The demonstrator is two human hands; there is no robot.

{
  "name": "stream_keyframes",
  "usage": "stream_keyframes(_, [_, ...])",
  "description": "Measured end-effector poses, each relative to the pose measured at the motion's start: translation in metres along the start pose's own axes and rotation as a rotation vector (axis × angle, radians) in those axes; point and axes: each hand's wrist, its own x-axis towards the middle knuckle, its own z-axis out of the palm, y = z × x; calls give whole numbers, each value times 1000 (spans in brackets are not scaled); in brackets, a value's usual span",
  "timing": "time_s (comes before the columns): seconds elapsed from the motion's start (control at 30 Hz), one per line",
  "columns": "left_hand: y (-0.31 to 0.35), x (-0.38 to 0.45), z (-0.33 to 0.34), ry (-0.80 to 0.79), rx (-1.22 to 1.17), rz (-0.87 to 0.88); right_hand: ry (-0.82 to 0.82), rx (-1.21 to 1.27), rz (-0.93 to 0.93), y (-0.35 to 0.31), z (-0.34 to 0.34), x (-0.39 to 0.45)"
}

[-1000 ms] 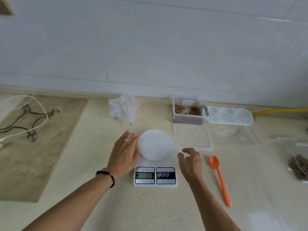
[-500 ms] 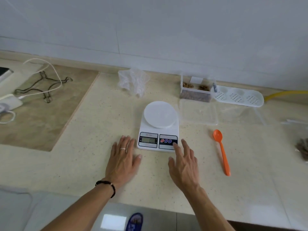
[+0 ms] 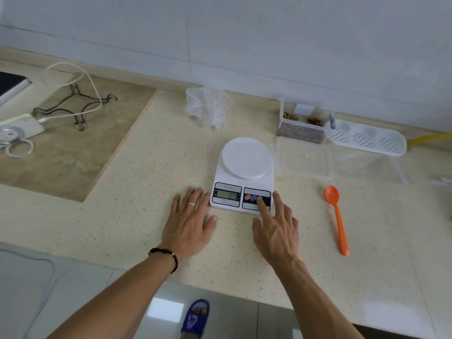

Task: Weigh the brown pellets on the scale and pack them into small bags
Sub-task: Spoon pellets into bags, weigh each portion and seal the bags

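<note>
The right hand (image 3: 276,231) lies spread, fingers straight, its forefinger tip pressing a button at the right end of the scale (image 3: 243,179) panel, just beside the red and blue buttons; the left hand (image 3: 189,223) rests flat and spread on the counter (image 3: 137,182) just left of the scale's front corner, fingertips close to or touching the casing, holding nothing. The platform is bare and the display is lit, though its digits are too blurred to read. The brown pellets (image 3: 303,133) sit in a clear container behind and right of the scale, an empty clear lid or tray (image 3: 304,159) between them. The orange spoon (image 3: 337,216) lies well right of the scale, and crumpled clear bags (image 3: 208,106) lie behind it to the left. The risk I see is a false zero: if the left fingers lean on the casing, or the press rocks the light scale, every later portion would weigh off. A hard push could also slide the scale back toward the tray
</note>
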Motion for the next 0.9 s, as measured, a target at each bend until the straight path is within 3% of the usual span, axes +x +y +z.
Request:
stream_keyframes(0.27, [-1, 0, 1, 2, -10, 8, 1, 2, 6, 0, 6, -6])
stream_keyframes(0.43, [4, -6, -4, 66, -61, 25, -85, 18, -2, 1, -6, -12])
stream_keyframes(0.63, [34, -1, -24, 107, 11, 173, -101, 40, 57, 19, -33, -13])
stream_keyframes(0.9, [96, 39, -30, 72, 56, 338, -41, 118, 320, 83, -68, -16])
